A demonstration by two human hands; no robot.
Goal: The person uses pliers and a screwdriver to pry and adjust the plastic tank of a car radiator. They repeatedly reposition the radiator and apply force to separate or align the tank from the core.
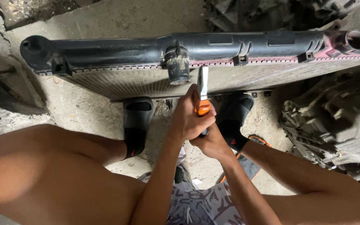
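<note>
I see my left hand [187,116] and right hand [210,143] both wrapped tight round the orange-handled pliers [202,93], fingers curled shut on the grip; just beyond the fingertips the tool's tip meets the crimped seam of the radiator [146,79], beside its hose neck [178,66]; I judge a slip there could gouge the thin fins or jolt my knuckles into the metal edge.

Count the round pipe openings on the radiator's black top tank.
3: one at the left end, one stubby outlet at the middle beside the pliers, one at the right end. Others may be hidden.
</note>
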